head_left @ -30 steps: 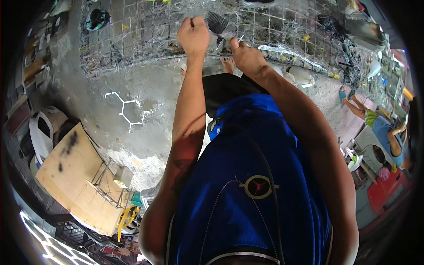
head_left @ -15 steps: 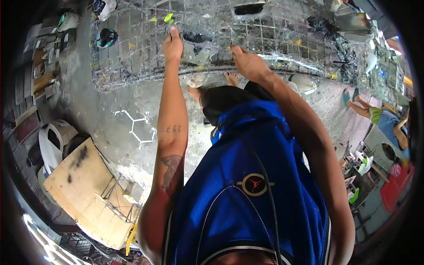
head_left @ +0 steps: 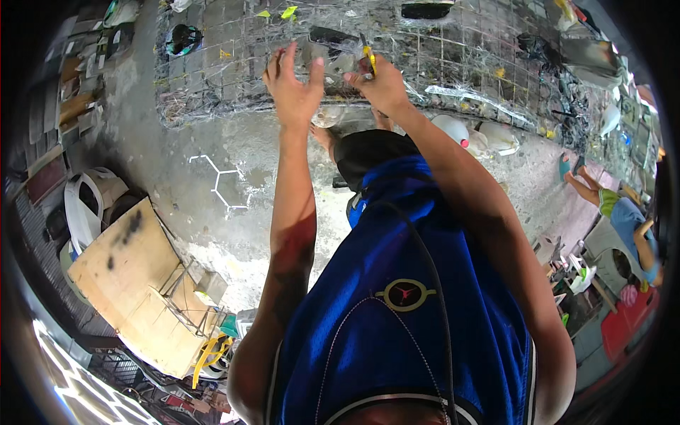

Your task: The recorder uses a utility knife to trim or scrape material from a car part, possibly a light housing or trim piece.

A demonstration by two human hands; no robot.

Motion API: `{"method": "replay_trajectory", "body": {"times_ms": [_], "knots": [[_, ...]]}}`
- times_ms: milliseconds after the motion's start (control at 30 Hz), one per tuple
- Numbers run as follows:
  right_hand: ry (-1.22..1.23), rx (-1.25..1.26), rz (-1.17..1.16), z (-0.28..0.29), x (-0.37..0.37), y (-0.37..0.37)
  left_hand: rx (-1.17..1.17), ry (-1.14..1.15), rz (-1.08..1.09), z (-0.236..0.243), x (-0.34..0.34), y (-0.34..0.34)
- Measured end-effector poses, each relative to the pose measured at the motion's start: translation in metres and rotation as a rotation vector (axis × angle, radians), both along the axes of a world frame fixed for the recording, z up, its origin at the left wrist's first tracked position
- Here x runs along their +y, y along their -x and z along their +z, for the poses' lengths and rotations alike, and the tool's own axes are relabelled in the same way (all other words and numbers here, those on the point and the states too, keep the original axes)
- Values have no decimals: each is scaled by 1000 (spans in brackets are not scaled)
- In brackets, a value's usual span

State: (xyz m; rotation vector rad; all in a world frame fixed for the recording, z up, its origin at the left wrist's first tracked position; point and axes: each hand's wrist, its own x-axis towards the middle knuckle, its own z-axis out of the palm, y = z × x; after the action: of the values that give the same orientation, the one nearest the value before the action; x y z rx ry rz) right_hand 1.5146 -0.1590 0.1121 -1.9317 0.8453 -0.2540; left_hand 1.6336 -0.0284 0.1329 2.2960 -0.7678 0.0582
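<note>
My left hand (head_left: 294, 92) is over the near edge of a wire-grid work surface (head_left: 241, 91), with fingers and thumb spread and nothing seen between them. Beside it, my right hand (head_left: 383, 83) is closed on a slim yellow-handled tool (head_left: 368, 59) with a dark, narrow tip pointing away from me; its exact kind is unclear. Just beyond both hands lies a dark flat piece (head_left: 333, 37) on the grid. A pale, see-through sheet sits between the hands, partly hidden by them.
Yellow-green scraps (head_left: 288, 13) and a dark oblong piece (head_left: 426, 9) lie farther back. A dark round item (head_left: 183, 40) is at the left. A white container (head_left: 450, 130) stands below the grid's edge. Another person (head_left: 630, 227) is at the far right. A wooden board (head_left: 127, 283) leans lower left.
My left hand has drawn nearer to me, and its fingers have spread. The yellow tool in my right hand now shows more fully, pointing away. The view has shifted slightly.
</note>
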Motion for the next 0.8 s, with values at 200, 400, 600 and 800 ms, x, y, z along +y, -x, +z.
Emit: {"method": "replay_trajectory", "body": {"times_ms": [200,400,600,800], "knots": [[-590,-35,-164,-8,-36,-9,-79,-193,-66,7,-14,26],[-328,-12,-249,-22,-54,-11,18,-302,80,-7,-46,36],[-105,-191,-243,4,-65,14,-44,-163,21,-4,-30,29],[243,-85,-133,25,-80,68,508,297,-97,-10,-32,34]]}}
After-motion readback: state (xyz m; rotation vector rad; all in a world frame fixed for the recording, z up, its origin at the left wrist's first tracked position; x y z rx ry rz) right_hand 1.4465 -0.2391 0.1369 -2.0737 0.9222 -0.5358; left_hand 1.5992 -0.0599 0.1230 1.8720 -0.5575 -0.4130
